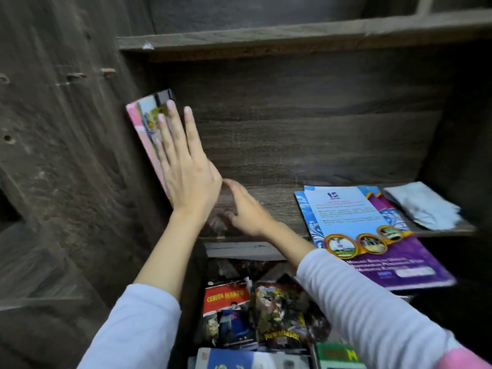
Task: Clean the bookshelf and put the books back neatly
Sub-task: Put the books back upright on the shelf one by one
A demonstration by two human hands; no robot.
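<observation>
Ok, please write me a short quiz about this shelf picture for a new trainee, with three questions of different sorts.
1. True or false: the left hand presses flat, with fingers straight, against the upright books at the left end of the shelf board.
2. Where does the grey cloth lie? A) at the far right of the shelf board B) under the left hand C) on the shelf above
3. Fill in: the purple book lies ___ on the board and overhangs its front edge.
Key: 1 true; 2 A; 3 flat.
</observation>
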